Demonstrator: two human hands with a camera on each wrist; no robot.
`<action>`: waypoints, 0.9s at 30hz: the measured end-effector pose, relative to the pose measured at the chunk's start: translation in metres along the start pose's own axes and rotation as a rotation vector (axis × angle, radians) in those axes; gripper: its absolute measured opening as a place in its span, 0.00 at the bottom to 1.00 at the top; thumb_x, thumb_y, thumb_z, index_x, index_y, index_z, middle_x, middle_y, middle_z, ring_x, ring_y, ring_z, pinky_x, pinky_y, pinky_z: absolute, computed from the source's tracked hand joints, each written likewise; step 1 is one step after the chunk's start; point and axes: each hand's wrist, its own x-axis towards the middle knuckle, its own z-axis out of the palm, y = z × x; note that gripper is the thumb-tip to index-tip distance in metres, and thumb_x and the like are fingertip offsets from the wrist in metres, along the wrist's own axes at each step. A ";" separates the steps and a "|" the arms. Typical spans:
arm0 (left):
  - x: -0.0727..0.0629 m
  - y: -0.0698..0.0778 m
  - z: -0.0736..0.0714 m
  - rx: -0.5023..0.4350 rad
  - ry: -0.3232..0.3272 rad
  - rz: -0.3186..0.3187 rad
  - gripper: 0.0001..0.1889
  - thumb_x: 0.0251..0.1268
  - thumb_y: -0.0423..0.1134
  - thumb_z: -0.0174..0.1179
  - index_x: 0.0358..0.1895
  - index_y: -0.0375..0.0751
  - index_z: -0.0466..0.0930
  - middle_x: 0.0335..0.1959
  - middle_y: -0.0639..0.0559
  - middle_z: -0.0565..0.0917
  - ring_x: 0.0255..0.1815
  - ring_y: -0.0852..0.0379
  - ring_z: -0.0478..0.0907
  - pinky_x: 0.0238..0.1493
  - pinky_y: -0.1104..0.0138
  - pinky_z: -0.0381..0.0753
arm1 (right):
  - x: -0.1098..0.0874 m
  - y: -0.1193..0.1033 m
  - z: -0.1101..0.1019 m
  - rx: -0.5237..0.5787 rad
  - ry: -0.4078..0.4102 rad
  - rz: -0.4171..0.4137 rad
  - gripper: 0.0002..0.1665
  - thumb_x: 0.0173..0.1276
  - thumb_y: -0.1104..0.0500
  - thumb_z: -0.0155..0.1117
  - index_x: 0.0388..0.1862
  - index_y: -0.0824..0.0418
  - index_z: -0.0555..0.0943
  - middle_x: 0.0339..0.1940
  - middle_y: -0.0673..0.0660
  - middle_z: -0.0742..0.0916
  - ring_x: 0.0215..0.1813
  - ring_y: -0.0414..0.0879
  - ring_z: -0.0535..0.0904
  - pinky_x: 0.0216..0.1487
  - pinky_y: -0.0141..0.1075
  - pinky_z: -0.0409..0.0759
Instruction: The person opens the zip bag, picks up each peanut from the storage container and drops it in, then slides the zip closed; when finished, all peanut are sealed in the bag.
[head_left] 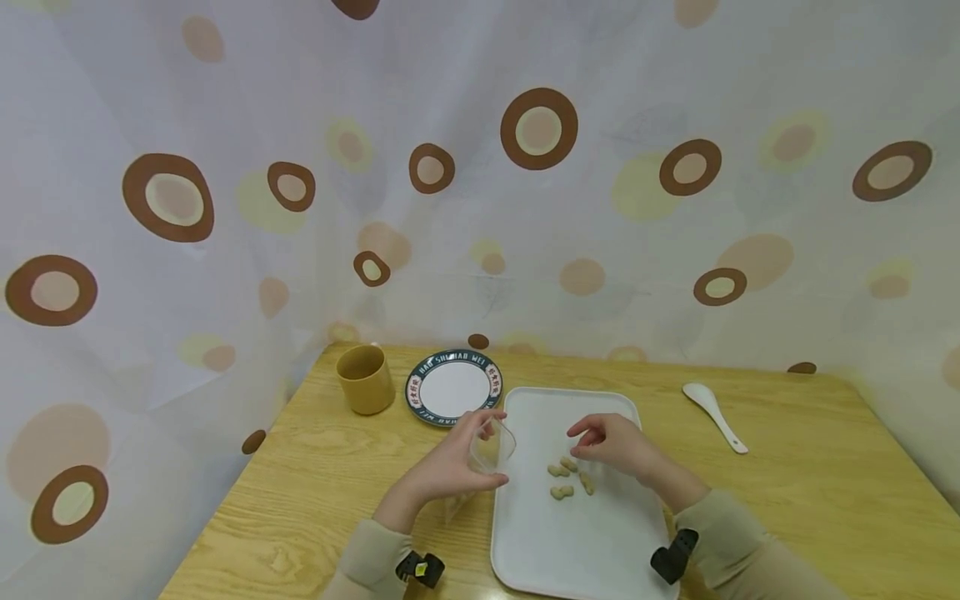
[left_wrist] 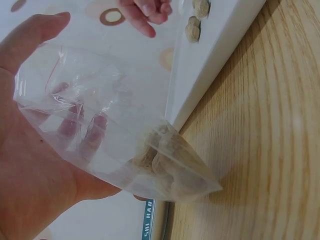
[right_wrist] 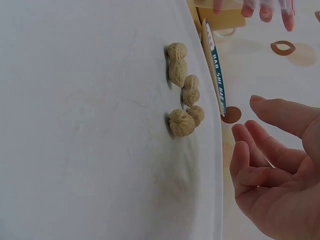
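Observation:
My left hand (head_left: pixel 459 458) holds a clear zip bag (left_wrist: pixel 120 135), its mouth spread between thumb and fingers, at the tray's left edge. In the left wrist view, peanuts (left_wrist: pixel 172 162) lie in the bag's bottom corner, blurred through the plastic. Several unshelled peanuts (head_left: pixel 558 492) rest on the white tray (head_left: pixel 577 550). Just above and right of them hovers my right hand (head_left: pixel 611 446), fingers loosely bent and nothing between them. The right wrist view shows that hand (right_wrist: pixel 280 165) apart from the peanuts (right_wrist: pixel 177 65).
Behind the left hand lies a plate (head_left: pixel 453 388) with a dark green lettered rim. A yellow mug (head_left: pixel 366 383) stands left of it. Over on the right, a white spoon (head_left: pixel 716 417) lies on the wooden table (head_left: pixel 810 483). A patterned curtain (head_left: pixel 465 217) hangs behind.

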 end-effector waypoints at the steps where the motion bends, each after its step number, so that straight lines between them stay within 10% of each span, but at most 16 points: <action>1: 0.000 0.000 0.000 0.000 0.000 -0.002 0.43 0.54 0.45 0.73 0.73 0.52 0.59 0.63 0.43 0.68 0.63 0.51 0.67 0.61 0.52 0.72 | 0.000 0.002 0.001 0.002 -0.010 0.001 0.15 0.62 0.61 0.71 0.47 0.66 0.83 0.30 0.53 0.84 0.33 0.45 0.74 0.33 0.34 0.72; 27: -0.001 0.000 0.000 0.008 0.007 -0.003 0.43 0.54 0.44 0.73 0.73 0.51 0.59 0.61 0.43 0.69 0.61 0.51 0.67 0.61 0.52 0.72 | 0.008 0.013 0.018 -0.043 -0.066 0.053 0.14 0.56 0.67 0.73 0.43 0.64 0.84 0.26 0.52 0.81 0.29 0.44 0.73 0.32 0.35 0.72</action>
